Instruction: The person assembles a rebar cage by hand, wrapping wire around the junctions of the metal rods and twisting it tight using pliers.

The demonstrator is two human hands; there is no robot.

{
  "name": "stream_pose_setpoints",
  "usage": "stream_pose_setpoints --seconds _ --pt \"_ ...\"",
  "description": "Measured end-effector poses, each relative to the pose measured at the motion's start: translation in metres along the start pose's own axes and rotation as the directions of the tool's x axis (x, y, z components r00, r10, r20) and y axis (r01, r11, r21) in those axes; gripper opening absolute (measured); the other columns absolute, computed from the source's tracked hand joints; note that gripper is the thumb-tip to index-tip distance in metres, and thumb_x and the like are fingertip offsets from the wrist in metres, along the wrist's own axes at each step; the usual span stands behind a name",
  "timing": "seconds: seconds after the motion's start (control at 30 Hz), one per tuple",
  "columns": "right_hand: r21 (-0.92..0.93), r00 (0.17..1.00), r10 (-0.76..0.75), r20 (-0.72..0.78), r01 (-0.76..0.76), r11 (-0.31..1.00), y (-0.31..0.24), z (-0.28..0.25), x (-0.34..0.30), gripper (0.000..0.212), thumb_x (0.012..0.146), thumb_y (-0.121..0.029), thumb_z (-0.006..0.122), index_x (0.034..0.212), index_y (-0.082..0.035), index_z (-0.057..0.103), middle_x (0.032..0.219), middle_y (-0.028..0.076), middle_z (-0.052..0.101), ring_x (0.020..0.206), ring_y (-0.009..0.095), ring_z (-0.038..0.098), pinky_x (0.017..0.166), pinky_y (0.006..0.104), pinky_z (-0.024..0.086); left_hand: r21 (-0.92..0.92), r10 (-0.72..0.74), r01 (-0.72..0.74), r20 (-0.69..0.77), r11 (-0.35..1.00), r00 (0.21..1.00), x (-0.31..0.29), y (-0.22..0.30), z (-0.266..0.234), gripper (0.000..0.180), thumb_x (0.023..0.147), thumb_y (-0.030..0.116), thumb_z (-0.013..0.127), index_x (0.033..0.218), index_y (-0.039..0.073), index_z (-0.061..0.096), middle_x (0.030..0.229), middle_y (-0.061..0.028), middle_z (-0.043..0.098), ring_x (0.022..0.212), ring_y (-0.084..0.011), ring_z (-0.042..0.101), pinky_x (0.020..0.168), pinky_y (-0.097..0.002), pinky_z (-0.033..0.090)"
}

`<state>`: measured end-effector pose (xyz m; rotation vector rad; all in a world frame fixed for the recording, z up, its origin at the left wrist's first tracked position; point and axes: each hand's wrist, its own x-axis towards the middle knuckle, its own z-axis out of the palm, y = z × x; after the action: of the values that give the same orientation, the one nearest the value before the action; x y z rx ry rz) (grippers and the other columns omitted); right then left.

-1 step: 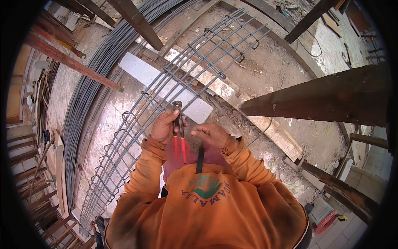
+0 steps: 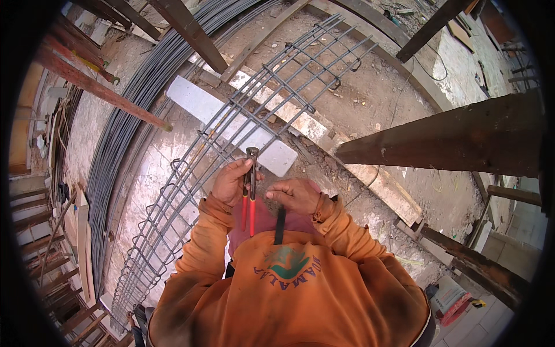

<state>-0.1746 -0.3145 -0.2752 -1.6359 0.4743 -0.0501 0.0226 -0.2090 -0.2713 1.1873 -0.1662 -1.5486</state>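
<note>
My left hand (image 2: 230, 184) is wrapped round pincers with red handles (image 2: 252, 211), held upright with the dark jaws pointing away from me. The handles stand slightly apart. Just to the right, my right hand (image 2: 296, 195) is closed, thumb and fingers pressed together in a pinch near the pincers. What those fingers hold, if anything, cannot be made out. Beyond both hands lies a long rebar cage (image 2: 248, 118) of steel bars and square stirrups, running from the far right to the near left. Neither hand clearly touches it.
A pale board (image 2: 277, 156) lies beneath the cage. Bundled steel rods (image 2: 124, 124) curve along the left. A thick timber post (image 2: 439, 136) juts in from the right, and a rusty red prop (image 2: 110, 89) slants at the left. A bucket (image 2: 451, 301) stands at lower right.
The pincers have dropped slightly toward me and shifted a little right with my left hand. My right hand has moved slightly toward me, its fingers still pressed together.
</note>
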Motion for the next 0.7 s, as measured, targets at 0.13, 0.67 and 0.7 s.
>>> stream_pose_setpoints --seconds 0.13,0.67,0.7 --pt "0.095 0.998 0.055 -0.03 -0.052 0.994 0.014 0.009 0.003 0.03 0.097 -0.029 0.054 0.095 -0.001 0.066 0.076 0.005 0.063 0.074 0.01 0.056 0.069 0.0283 0.046 -0.156 0.047 -0.05 -0.021 0.987 0.999 0.003 -0.005 -0.005 0.03 0.099 0.032 0.05 0.096 0.003 0.057 0.074 -0.0084 0.064 0.077 -0.0218 0.065 0.065 -0.0295 0.051" --pt "-0.361 0.999 -0.043 -0.024 0.032 0.932 -0.013 0.059 0.052 0.022 0.092 -0.025 0.054 0.089 -0.005 0.064 0.078 0.019 0.063 0.073 0.041 0.059 0.065 0.0472 0.046 0.076 0.086 -0.085 -0.006 0.993 0.996 -0.009 0.011 -0.087 0.025 0.098 0.027 0.053 0.1 0.003 0.06 0.076 -0.0048 0.063 0.06 -0.0104 0.059 0.051 -0.0205 0.045" --pt "-0.374 0.997 -0.046 -0.057 0.021 0.927 -0.02 0.063 0.056 0.022 0.092 -0.024 0.054 0.09 -0.005 0.064 0.078 0.019 0.063 0.073 0.042 0.059 0.065 0.047 0.046 -0.078 0.094 -0.098 -0.055 0.992 0.994 -0.007 0.002 -0.095 0.026 0.099 0.029 0.05 0.101 0.004 0.059 0.079 -0.0093 0.065 0.057 -0.0114 0.058 0.046 -0.0208 0.041"
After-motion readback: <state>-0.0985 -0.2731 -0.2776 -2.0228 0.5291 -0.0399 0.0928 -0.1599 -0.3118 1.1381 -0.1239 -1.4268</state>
